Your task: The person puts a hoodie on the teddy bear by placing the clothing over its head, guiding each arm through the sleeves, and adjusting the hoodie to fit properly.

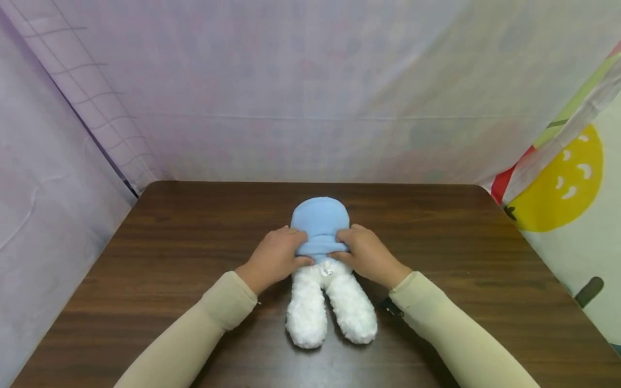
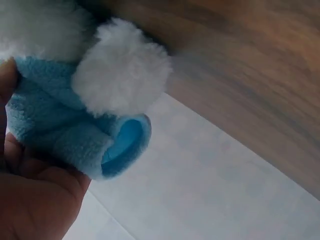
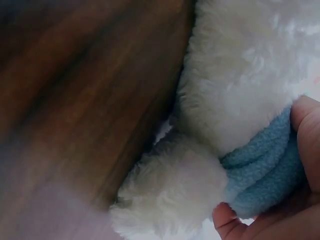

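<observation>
A plush toy (image 1: 351,310) with two long fluffy white limbs lies on the brown table, its limbs pointing toward me. Soft blue fleece clothing (image 1: 320,218) covers its far part and is bunched into folds between my hands. My left hand (image 1: 278,253) grips the left edge of the fleece, thumb on top; my right hand (image 1: 371,257) pinches the right edge. In the left wrist view, the blue fleece (image 2: 55,127) ends in an open cuff, beside a round white tuft (image 2: 122,70). The right wrist view has white fur (image 3: 240,75) against the gripped fleece (image 3: 265,172).
The brown wooden table (image 1: 194,215) extends around the toy on all sides. A pale patterned cloth (image 1: 310,97) hangs behind its far edge, with another cloth (image 1: 53,178) on the left. A printed sheet with a yellow fruit shape (image 1: 563,183) hangs at the right.
</observation>
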### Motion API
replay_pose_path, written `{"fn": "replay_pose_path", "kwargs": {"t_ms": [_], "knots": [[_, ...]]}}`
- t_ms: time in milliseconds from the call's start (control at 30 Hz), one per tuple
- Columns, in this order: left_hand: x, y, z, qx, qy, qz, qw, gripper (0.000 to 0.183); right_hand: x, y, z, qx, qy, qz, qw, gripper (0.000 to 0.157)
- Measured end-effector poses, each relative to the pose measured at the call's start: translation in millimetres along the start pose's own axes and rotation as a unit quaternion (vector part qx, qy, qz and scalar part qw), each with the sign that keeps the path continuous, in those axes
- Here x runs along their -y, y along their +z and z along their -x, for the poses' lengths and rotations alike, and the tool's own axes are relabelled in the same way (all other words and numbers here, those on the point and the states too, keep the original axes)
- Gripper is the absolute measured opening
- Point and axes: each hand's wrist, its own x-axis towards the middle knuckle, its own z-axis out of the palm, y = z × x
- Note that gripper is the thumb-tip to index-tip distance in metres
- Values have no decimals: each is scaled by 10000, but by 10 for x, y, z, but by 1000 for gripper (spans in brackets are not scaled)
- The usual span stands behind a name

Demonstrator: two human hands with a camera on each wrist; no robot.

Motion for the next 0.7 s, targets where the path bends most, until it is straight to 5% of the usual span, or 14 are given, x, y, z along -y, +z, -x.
{"fn": "replay_pose_path", "kwargs": {"t_ms": [200, 300, 400, 467, 567, 700], "knots": [[-43, -22, -20, -23, 168, 18, 9999, 41, -8, 1, 16, -50, -12, 107, 9999, 34], [-55, -34, -30, 58, -31, 105, 9999, 36, -17, -6, 26, -31, 66, 99, 9999, 32], [-58, -44, -37, 267, -260, 161, 9992, 56, -27, -32, 29, 12, 111, 117, 9999, 33], [-53, -57, -37, 456, -276, 166, 9984, 74, -26, -69, 24, 162, 153, 128, 9997, 46], [-24, -90, -19, 721, -114, 267, 9970, 73, -12, -151, 12, 555, 349, -77, 9978, 64], [30, -166, -9, 883, -177, 920, 9917, 70, 21, -287, -18, 781, 767, -751, 9911, 60]]}}
